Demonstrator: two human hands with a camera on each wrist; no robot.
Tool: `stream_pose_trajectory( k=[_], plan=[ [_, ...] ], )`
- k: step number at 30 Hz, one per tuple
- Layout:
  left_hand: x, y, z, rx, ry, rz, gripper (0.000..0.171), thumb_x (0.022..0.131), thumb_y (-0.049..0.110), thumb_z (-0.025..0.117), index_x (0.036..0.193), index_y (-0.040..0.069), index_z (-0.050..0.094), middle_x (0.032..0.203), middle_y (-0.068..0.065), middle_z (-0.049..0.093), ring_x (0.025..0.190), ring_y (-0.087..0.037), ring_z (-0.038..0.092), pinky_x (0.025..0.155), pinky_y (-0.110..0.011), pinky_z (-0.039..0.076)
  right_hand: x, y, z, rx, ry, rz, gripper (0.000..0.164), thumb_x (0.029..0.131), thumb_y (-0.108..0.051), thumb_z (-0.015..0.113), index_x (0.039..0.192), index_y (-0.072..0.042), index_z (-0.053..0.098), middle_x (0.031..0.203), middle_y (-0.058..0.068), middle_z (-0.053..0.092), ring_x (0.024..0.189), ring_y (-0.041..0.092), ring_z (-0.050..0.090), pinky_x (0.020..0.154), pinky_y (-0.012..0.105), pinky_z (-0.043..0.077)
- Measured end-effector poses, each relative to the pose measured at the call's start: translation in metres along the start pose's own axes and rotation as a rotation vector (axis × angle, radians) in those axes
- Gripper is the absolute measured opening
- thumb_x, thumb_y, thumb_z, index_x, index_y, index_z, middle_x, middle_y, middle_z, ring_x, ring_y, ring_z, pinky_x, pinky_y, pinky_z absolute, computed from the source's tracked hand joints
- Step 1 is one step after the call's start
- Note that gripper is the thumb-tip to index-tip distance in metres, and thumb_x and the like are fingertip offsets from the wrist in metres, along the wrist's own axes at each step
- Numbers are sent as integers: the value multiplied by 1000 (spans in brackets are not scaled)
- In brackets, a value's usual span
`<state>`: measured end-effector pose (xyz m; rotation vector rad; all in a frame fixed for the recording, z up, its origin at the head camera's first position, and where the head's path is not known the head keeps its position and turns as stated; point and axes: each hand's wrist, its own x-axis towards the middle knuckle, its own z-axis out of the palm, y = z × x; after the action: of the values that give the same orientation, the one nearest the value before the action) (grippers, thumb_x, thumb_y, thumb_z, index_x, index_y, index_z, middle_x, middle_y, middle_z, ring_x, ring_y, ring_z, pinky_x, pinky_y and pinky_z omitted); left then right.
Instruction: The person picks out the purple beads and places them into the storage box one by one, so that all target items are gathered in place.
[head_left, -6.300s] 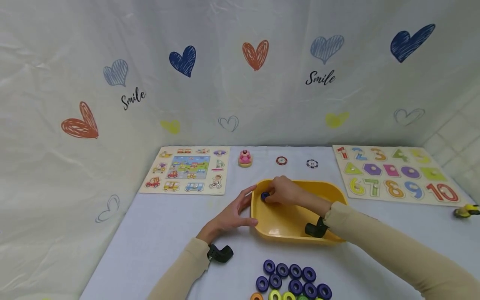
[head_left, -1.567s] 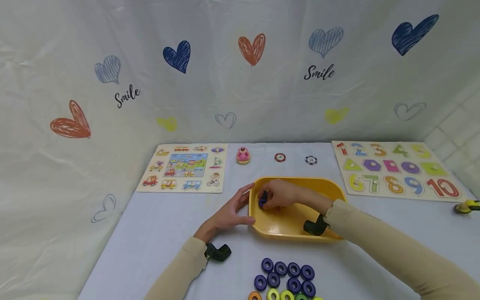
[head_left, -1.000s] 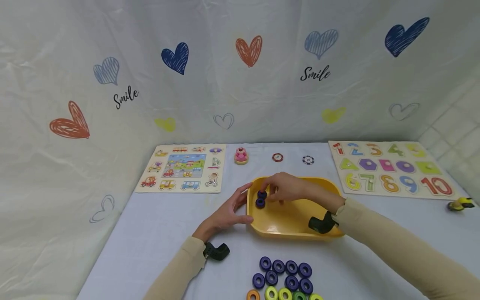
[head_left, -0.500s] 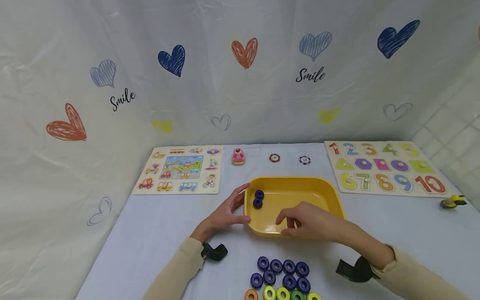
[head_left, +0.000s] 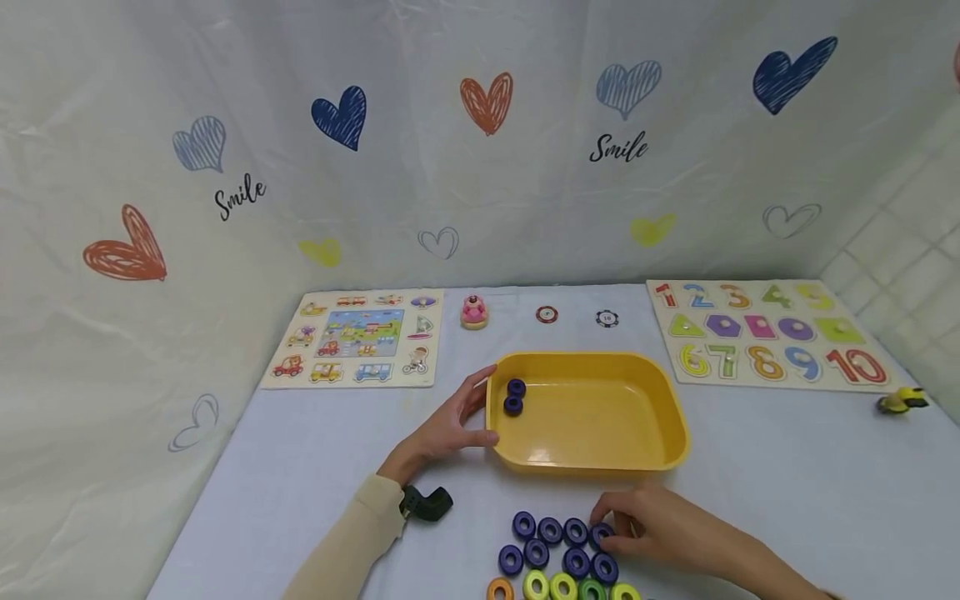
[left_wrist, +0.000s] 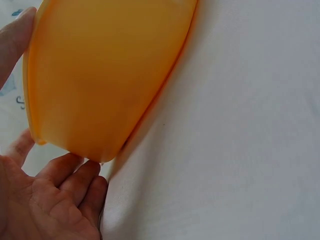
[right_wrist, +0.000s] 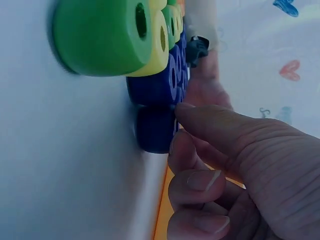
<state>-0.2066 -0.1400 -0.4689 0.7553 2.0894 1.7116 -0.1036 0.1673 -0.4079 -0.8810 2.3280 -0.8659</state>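
Note:
My left hand [head_left: 442, 429] holds the left end of a yellow plastic tray [head_left: 600, 467], thumb at the near corner and fingers round the far one. In the left wrist view its fingers [left_wrist: 75, 185] are bent against the tray's outer wall. Inside the tray, at its left end, lie two dark purple rings [head_left: 513, 406], one in front of the other. Below the tray, my right hand [head_left: 660, 529] pinches a purple ring [right_wrist: 156, 131] at the right end of the back row, thumb and index finger at its edges.
More purple rings [head_left: 511, 560] lie in rows, with yellow rings [head_left: 536, 586], a green ring [head_left: 592, 591] and an orange ring [head_left: 500, 590] in front. Behind the tray are a picture puzzle [head_left: 348, 337], a number puzzle [head_left: 765, 333], a pink toy [head_left: 474, 312] and two chips [head_left: 547, 314].
My right hand set a second purple ring in the tray, let go, and moved toward me to the loose purple rings. My left hand stays on the tray.

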Motion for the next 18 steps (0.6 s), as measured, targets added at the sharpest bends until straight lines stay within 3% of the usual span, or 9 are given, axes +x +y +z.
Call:
stream_pose_trajectory(
  k=[10,18],
  plan=[
    [-1,3,3,-3,11,-27,85,79,15,69,143,31,16,147,8,21,131,-7,24,108,-36,18,-16,18,2,91,-6,3,18,82,-32,64,98,-23,62,62,-17,51,53,-3,43,46,15,38],
    [-1,3,1,-7,-6,9,84,79,20,69,143,28,15,148,6,20,132,-11,23,108,-38,16,-43,43,-5,292,-107,-1,19,87,-22,59,105,-18,60,67,-15,51,58,-2,46,47,17,38]
  ],
)
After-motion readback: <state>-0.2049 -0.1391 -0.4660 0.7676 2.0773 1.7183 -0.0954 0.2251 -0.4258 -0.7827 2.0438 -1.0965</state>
